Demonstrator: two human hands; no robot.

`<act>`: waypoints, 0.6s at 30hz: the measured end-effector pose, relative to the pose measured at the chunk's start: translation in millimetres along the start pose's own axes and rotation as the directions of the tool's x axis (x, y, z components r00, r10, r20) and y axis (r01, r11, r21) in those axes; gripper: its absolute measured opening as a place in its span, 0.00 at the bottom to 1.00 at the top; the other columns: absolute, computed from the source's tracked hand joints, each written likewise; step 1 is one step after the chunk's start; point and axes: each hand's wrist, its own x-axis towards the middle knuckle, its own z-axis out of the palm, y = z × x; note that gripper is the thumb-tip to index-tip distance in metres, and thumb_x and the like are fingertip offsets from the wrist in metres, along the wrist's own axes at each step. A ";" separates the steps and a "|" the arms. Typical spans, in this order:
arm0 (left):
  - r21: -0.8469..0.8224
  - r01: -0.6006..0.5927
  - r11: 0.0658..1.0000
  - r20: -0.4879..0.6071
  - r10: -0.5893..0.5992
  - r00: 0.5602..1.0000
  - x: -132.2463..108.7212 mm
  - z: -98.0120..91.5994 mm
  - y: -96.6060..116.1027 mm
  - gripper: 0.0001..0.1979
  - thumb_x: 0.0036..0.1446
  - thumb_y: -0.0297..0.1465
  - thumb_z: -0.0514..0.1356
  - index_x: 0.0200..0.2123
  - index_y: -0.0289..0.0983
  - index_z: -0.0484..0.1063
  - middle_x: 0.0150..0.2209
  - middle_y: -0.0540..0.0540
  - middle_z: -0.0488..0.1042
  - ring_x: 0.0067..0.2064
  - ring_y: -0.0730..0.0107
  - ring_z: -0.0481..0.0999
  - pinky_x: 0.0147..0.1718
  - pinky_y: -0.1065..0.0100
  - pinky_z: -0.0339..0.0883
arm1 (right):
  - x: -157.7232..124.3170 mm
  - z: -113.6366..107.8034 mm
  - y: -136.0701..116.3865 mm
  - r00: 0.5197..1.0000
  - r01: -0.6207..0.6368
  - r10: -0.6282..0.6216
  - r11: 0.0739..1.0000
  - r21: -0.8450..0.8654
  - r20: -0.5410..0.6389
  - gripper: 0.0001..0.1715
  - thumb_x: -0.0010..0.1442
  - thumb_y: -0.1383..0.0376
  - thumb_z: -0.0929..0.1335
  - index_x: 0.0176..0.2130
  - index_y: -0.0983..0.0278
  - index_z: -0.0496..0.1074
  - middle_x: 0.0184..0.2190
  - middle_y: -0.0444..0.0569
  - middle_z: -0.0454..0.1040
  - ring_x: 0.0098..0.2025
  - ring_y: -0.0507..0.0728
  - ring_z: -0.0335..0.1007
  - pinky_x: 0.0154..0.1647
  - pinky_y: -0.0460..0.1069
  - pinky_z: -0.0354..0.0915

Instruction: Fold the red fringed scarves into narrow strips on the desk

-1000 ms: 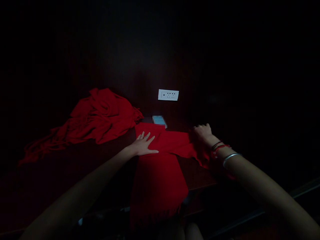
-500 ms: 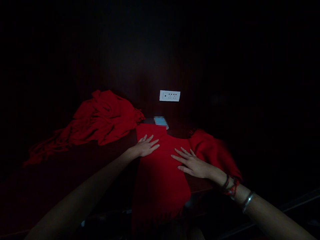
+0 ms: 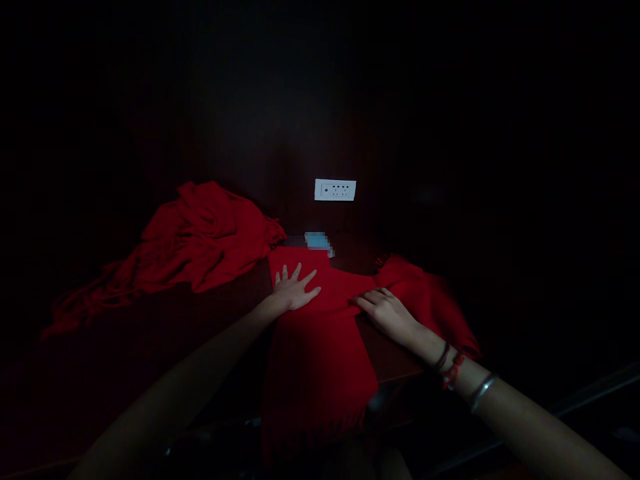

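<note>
Left hand (image 3: 296,291) lies flat, fingers spread, on the red scarf (image 3: 320,347); right hand (image 3: 387,312) at 3 o'clock curls on it, grip unclear.

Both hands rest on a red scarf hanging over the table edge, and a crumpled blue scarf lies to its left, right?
Not quite: the head view shows the crumpled scarf is red, not blue. Otherwise yes: left hand and right hand rest on the red scarf hanging over the table edge.

Crumpled red shawl (image 3: 200,233) at left, white socket plate (image 3: 335,190) on dark wall (image 3: 280,120)
</note>
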 end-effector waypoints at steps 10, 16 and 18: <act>0.012 -0.004 1.000 0.019 0.004 1.000 3.9 -3.5 -4.2 0.36 0.41 0.58 0.36 0.54 0.53 0.42 0.58 0.50 0.38 0.55 0.39 0.33 0.46 0.41 0.33 | -30.2 -33.1 48.2 0.978 -0.193 0.203 0.960 -0.202 0.034 0.13 0.53 0.71 0.58 0.38 0.67 0.66 0.32 0.54 0.68 0.35 0.57 0.62 0.35 0.49 0.54; 0.041 -0.036 0.999 -0.026 0.037 0.999 4.0 -5.5 -7.1 0.34 0.45 0.56 0.37 0.55 0.48 0.45 0.58 0.44 0.40 0.55 0.39 0.37 0.45 0.40 0.36 | -83.7 -24.5 64.2 0.966 -0.102 0.127 0.988 -0.118 0.224 0.25 0.50 0.76 0.57 0.48 0.63 0.60 0.45 0.49 0.64 0.44 0.55 0.61 0.40 0.48 0.58; 0.070 -0.131 0.989 -0.107 0.138 0.985 -1.5 -6.8 -6.4 0.31 0.49 0.52 0.38 0.54 0.44 0.48 0.58 0.44 0.40 0.56 0.45 0.37 0.47 0.45 0.36 | -86.3 -22.3 62.4 0.967 -0.126 0.149 0.984 -0.123 0.206 0.25 0.50 0.75 0.57 0.48 0.63 0.60 0.46 0.49 0.64 0.45 0.55 0.60 0.40 0.48 0.59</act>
